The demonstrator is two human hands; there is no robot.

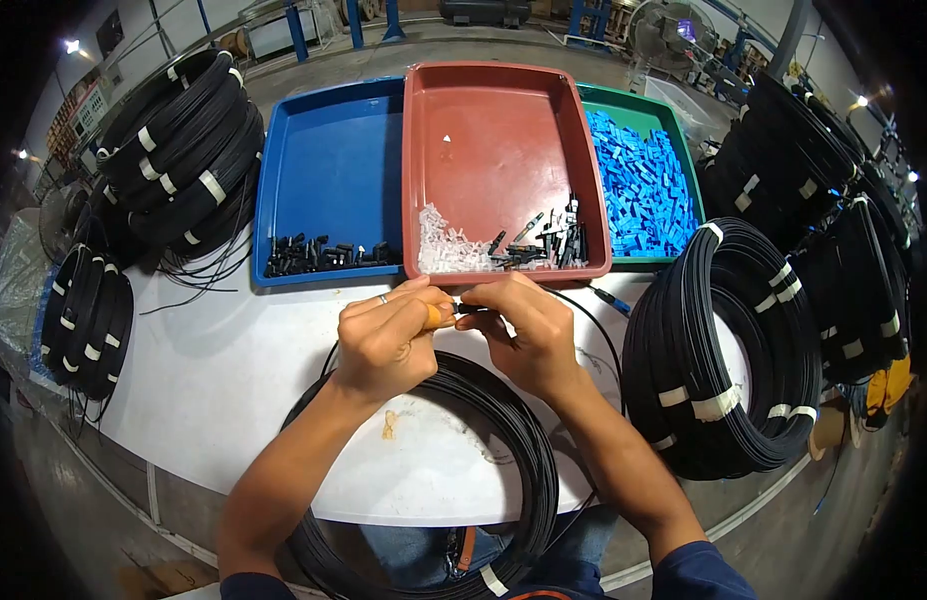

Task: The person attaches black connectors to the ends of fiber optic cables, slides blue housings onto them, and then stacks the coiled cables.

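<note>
My left hand (386,340), with a ring and an orange-yellow wrap on a finger, is closed in a pinch. Facing it, my right hand (531,332) has its fingers closed too. Between the fingertips of both hands is a small black connector piece (470,309), mostly covered by the fingers. Below the hands a coil of black cable (536,440) lies partly on the white table and hangs over its front edge to my lap. Just beyond them stands a red tray (498,130) holding clear plastic pieces (445,248) and black connector parts (563,235).
A blue tray (333,140) with small black parts stands left of the red one. To its right, a green tray (663,98) holds many blue clips (638,190). Taped black cable coils (188,150) are stacked at left; another large coil (683,350) sits at right. A blue-tipped cable end (610,299) lies behind my right hand.
</note>
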